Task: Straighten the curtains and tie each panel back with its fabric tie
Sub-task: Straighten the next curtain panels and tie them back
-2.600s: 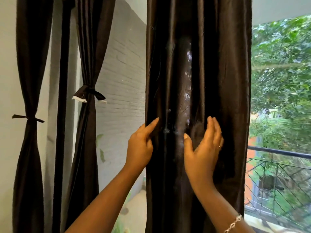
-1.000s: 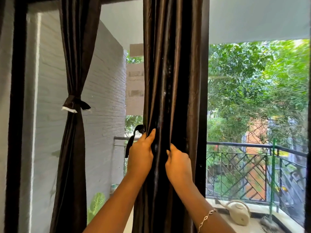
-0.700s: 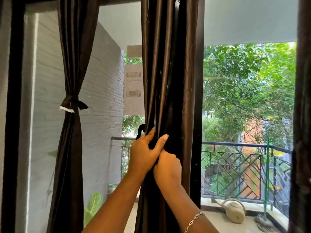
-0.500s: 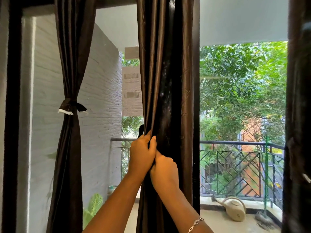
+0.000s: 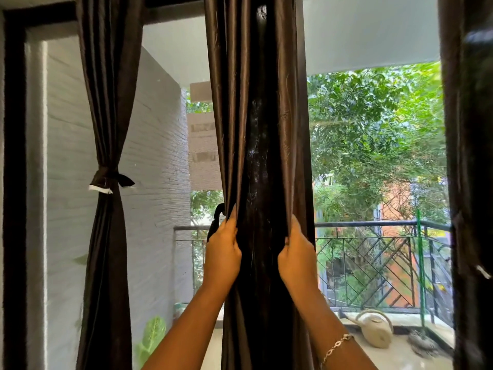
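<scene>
In the centre of the frame the middle curtain panel [image 5: 256, 129] hangs gathered. The left hand [image 5: 222, 252] and right hand [image 5: 297, 259] grip its two edges, fingers [image 5: 294, 227] curled round the folds. Its fabric tie [image 5: 216, 218] loops just beside the left hand. A tied panel [image 5: 106, 102] hangs at left, with a balcony railing [image 5: 373, 224] and a watering can [image 5: 376, 329] beyond.

— What's mid-frame?
— The middle panel [image 5: 256, 129], hanging in folds. The left hand [image 5: 222, 255] grips its left folds and the right hand [image 5: 296, 259] its right folds, level with each other at low centre.
— Any tie there?
— A loose tie [image 5: 217, 214] loops out at the panel's left edge, just above the left hand.
— Left of the frame?
— The left panel [image 5: 106, 102], cinched by a knotted tie [image 5: 106, 178].
— Lower right?
— A can [image 5: 376, 332] lying on the floor before a railing [image 5: 373, 224].
</scene>
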